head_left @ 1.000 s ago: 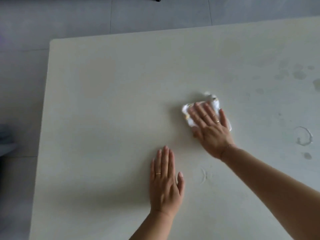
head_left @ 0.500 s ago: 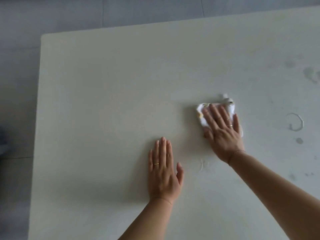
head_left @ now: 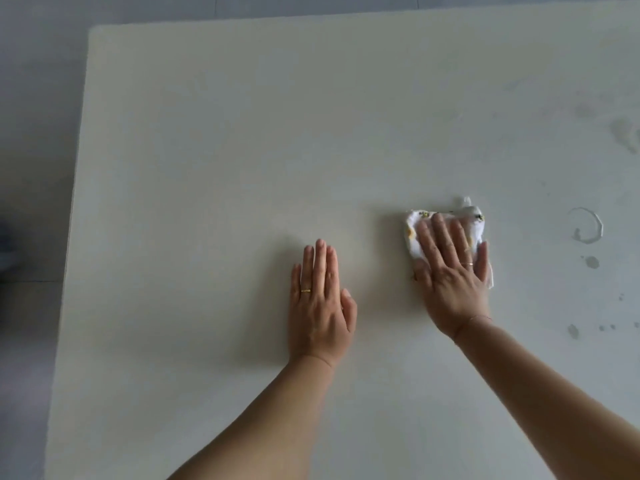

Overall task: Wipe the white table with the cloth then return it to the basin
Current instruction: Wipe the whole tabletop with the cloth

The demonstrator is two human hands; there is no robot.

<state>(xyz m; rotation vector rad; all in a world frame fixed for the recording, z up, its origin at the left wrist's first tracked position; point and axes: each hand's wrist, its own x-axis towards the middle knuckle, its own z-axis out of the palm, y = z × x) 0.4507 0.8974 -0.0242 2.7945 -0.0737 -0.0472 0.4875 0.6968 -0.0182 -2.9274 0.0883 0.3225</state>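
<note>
Right hand (head_left: 450,271) lay flat, fingers spread, pressing the cloth (head_left: 446,225) onto the white table (head_left: 207,150). The ring-shaped water mark (head_left: 587,225) sat just right of it, so the right hand was nearer; left hand (head_left: 320,306) rested flat, holding nothing.

Grey tiled floor (head_left: 38,133) beyond.

Your right hand (head_left: 450,282) lies flat, fingers spread, pressing a crumpled white cloth (head_left: 414,233) onto the white table (head_left: 207,150); the cloth shows past your fingertips and along your little finger. Your left hand (head_left: 320,306) rests palm-down on bare tabletop, fingers together, well apart from the cloth. Beyond your right little finger sit a ring-shaped water mark (head_left: 587,225) and scattered wet spots (head_left: 591,262).
</note>
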